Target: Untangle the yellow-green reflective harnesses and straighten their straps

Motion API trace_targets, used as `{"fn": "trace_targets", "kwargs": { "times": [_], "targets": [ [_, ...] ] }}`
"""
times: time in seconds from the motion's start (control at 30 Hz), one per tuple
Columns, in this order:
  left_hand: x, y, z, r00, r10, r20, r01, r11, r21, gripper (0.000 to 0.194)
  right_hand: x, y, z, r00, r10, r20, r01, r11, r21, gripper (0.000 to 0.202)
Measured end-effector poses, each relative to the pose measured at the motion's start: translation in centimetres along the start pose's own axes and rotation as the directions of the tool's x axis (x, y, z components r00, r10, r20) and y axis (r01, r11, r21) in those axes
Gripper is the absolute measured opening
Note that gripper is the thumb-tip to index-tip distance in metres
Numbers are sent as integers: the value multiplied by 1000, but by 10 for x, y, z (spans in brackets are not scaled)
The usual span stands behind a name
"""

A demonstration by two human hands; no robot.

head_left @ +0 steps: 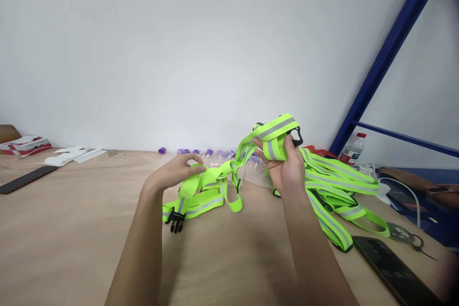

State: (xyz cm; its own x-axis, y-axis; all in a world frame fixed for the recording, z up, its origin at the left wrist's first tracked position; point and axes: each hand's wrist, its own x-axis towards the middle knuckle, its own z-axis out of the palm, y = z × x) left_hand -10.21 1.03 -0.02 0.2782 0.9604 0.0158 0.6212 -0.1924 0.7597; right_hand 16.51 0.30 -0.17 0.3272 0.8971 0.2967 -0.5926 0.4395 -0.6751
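Note:
A neon yellow-green strap with a grey reflective stripe (211, 205) stretches between my two hands, twisted in the middle. My left hand (179, 171) pinches its left part between thumb and fingers. Below that hand a black plastic buckle (176, 220) hangs near the table surface. Raised at the right, my right hand (285, 167) is closed on a folded part of the same strap, where a black buckle piece (297, 136) shows above the thumb. A loop of the strap dangles between the hands.
A pile of similar straps (337, 186) lies on the table (89, 229) at right, beside a phone (394, 270), a badge reel (399, 233) and a bottle (353, 149). Purple items (162, 150) line the wall. Papers (73, 154) and a red-white box (25, 145) are at left.

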Motion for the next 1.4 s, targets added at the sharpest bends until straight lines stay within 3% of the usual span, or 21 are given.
{"fn": "trace_targets", "kwargs": {
  "times": [0.13, 0.2, 0.27, 0.33, 0.4, 0.47, 0.53, 0.6, 0.7, 0.77, 0.87, 0.93, 1.0, 1.07, 1.13, 1.23, 1.3, 1.4],
  "targets": [
    [1, 1, 3, 997, -16, -73, 14, 999, -29, 46, -5, -1, 4, 997, -57, 56, 59, 997, -41, 44],
    [3, 8, 8, 987, 61, -150, -64, 998, -16, 42, -7, 0, 6, 995, -64, 82, 67, 997, -39, 44],
    [3, 19, 19, 970, 186, -158, -187, 982, 7, 37, -10, 2, 8, 993, -53, 106, 56, 998, -28, 42],
    [3, 31, 35, 964, 261, -49, -258, 965, 54, 40, -12, 4, 10, 990, -27, 138, 30, 999, -13, 40],
    [4, 40, 56, 970, 242, 37, -244, 949, 201, 44, -15, 4, 12, 985, -4, 175, 3, 1000, 5, 39],
    [7, 46, 77, 973, 230, 5, -214, 898, 384, 47, -18, 4, 14, 977, 12, 212, -16, 1000, 18, 41],
    [10, 49, 95, 970, 240, -36, -198, 866, 459, 43, -20, 2, 15, 969, 13, 246, -17, 1000, 14, 44],
    [13, 50, 102, 965, 257, -51, -212, 883, 419, 30, -20, 1, 15, 964, -14, 265, 19, 1000, -18, 48],
    [14, 46, 90, 959, 279, 45, -282, 953, 105, 19, -16, -1, 8, 965, -135, 225, 177, 969, -176, 51],
    [11, 43, 71, 944, 306, 123, -285, 945, -162, 18, -10, -2, -1, 955, -237, 180, 289, 885, -364, 50],
    [4, 35, 41, 948, 298, 114, -222, 872, -436, 20, -2, -7, -15, 937, -301, 179, 346, 716, -606, 45],
    [-1, 29, 26, 962, 263, 73, -181, 815, -550, 27, 1, -11, -20, 934, -298, 199, 350, 634, -690, 39],
    [-4, 26, 19, 970, 239, 51, -172, 815, -553, 28, 1, -14, -22, 929, -307, 207, 354, 573, -739, 35],
    [-6, 27, 21, 971, 225, 88, -158, 866, -475, 28, -1, -15, -21, 926, -319, 202, 350, 525, -776, 32],
    [-6, 31, 31, 957, 217, 193, -140, 928, -346, 34, -3, -15, -19, 906, -368, 209, 365, 428, -827, 32],
    [-6, 41, 56, 921, 212, 327, -194, 977, -87, 37, -7, -12, -17, 790, -535, 300, 432, 137, -892, 28],
    [-6, 48, 72, 935, 228, 273, -235, 972, -7, 38, -8, -11, -16, 700, -603, 382, 486, 10, -874, 22],
    [-5, 56, 86, 957, 252, 146, -231, 962, -146, 52, -11, -9, -13, 647, -613, 454, 595, 33, -803, 15]
  ]
}}
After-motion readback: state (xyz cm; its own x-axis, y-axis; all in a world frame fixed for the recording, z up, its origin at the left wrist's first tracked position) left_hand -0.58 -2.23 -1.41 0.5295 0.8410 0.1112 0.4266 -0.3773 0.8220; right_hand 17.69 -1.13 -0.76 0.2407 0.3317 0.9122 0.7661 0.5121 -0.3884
